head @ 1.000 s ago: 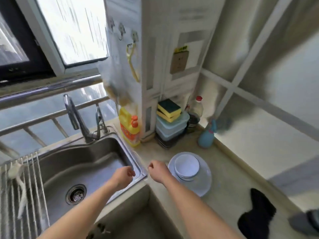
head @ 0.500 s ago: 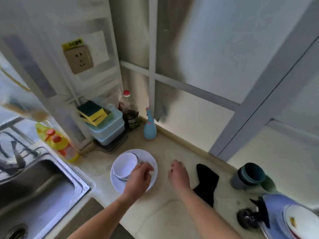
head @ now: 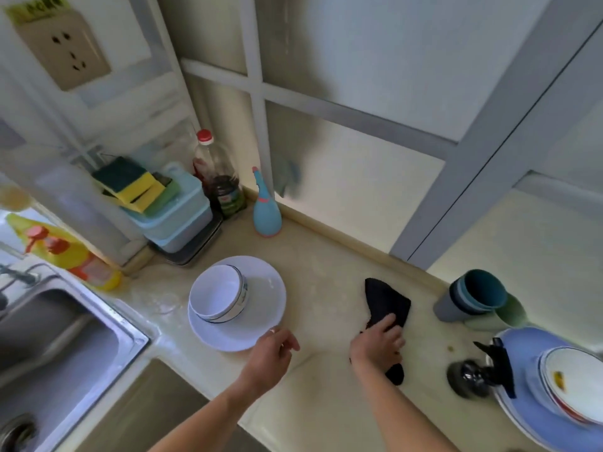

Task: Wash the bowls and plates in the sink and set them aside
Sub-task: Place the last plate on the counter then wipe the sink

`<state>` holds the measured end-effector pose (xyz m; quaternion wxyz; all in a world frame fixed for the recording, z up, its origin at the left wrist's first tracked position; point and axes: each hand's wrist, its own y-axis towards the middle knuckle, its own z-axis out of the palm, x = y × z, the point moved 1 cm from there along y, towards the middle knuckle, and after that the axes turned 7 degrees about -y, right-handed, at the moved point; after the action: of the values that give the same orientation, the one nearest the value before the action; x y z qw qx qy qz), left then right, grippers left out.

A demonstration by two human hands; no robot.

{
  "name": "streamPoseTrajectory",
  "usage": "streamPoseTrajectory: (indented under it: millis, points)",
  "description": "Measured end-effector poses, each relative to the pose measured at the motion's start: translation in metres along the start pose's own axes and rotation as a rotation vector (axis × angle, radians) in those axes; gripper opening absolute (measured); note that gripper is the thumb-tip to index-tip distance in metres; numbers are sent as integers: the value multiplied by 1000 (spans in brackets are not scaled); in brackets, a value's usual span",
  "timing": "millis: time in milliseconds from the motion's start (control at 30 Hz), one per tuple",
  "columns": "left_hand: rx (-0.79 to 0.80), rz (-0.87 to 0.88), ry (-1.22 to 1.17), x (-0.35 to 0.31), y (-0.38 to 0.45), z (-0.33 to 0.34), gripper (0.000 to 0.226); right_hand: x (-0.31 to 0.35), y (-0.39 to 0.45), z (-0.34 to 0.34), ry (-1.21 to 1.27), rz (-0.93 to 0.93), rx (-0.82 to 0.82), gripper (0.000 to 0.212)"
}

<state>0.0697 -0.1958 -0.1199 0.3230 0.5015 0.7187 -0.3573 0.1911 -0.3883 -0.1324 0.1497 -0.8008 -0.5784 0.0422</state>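
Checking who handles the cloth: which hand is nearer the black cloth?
Right. The right hand lies on the black cloth, fingers over its near part. The left hand is apart, by the white plate.
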Motion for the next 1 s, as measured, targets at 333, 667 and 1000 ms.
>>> streamPoseTrajectory:
  millis: [333,667,1000]
  points:
    - [96,-187,19,31,-57,-26,40,23,-102,25,-81,-444,189,76]
    - [-152,-414,-199,89,-157,-93,35,83,-270,54,59,-592,537,24]
    - [-381,-592,192,167,-244,-202,56,185,-333,37,204,-807,196,40]
